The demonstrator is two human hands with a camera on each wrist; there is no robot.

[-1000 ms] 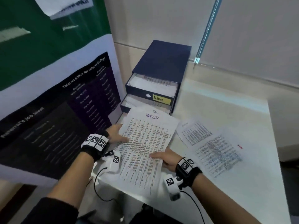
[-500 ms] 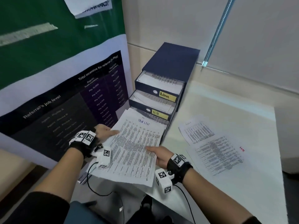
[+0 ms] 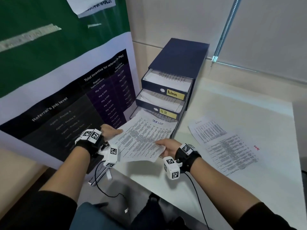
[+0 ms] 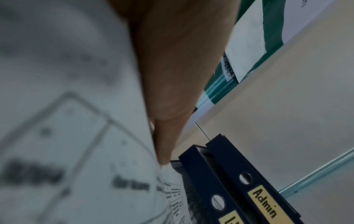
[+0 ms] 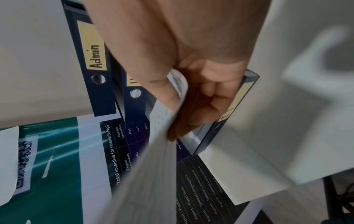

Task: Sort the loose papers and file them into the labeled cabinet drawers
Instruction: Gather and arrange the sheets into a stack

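The white printed sheet headed "Task List" [image 3: 142, 138], held above the white counter [image 3: 232, 188] edge with its far end over the dark-blue cabinet's [image 3: 179, 60] third open drawer, is pinched by the left hand [image 3: 110, 131] and right hand [image 3: 167, 146] at opposite sides.

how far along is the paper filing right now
Done: the Admin drawer and HR drawer already hold sheets. In hand: the left hand and right hand hold the task list stack at the bottom drawer's mouth. Left: two loose sheets on the table, marked Admin and HR.
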